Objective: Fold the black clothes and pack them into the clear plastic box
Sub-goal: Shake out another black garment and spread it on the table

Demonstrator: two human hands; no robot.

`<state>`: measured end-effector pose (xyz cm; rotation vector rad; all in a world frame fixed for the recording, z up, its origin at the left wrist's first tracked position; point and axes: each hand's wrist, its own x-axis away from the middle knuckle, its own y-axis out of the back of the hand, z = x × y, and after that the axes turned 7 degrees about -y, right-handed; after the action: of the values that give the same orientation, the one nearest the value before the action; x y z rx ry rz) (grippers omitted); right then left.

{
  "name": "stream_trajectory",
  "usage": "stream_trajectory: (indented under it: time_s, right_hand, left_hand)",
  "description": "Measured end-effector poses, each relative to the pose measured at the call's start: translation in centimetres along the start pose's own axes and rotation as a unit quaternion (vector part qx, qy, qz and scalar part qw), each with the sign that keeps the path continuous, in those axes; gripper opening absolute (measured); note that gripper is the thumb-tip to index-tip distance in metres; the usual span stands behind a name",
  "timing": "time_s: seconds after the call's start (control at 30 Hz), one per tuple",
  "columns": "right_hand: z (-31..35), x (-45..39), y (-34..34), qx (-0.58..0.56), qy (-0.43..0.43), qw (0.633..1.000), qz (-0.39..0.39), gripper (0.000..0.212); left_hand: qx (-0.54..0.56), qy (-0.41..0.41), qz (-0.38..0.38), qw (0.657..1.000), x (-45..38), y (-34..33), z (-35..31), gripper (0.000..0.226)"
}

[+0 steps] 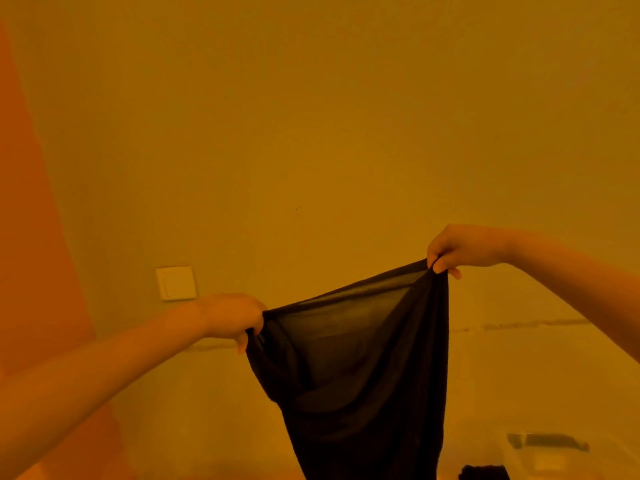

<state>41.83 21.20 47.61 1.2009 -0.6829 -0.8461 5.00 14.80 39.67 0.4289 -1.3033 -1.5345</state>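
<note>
A thin black garment (360, 368) hangs in the air in front of a wall, its upper edge stretched between both hands. My left hand (232, 317) pinches the lower left corner of that edge. My right hand (457, 249) pinches the higher right corner. The cloth is sheer near the top and hangs down past the bottom of the frame. The clear plastic box (540, 452) sits low at the right, only partly in view. Something dark (485, 472) lies beside it at the bottom edge.
A plain wall fills most of the view, with a white light switch (176, 283) at the left. An orange surface (31, 237) runs down the left side. Everything has a strong yellow tint.
</note>
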Motion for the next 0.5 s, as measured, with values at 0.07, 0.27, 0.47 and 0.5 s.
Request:
stream_trajectory:
  time_s: [0.07,0.27,0.47,0.5]
  right_hand:
    - [-0.5,0.5,0.7,-0.022,-0.007,1.000,-0.020,0.021]
    - [-2.8,1.9,1.9,-0.137,-0.057,0.988,-0.042,0.017]
    - [-4.5,2.8,1.4,-0.073,-0.094,0.992,-0.035,0.022]
    - [-4.3,2.7,1.1,-0.032,-0.099,0.994,-0.026,0.021]
  left_hand:
    - [0.021,0.011,-0.013,1.000,0.6,-0.6,0.6,0.031]
    - [0.221,-0.002,-0.162,0.962,2.9,-1.9,2.7,0.010]
    - [0.308,0.000,-0.220,0.926,5.0,-2.3,3.6,0.030]
    - [0.286,0.006,-0.225,0.931,5.1,-2.6,3.7,0.038]
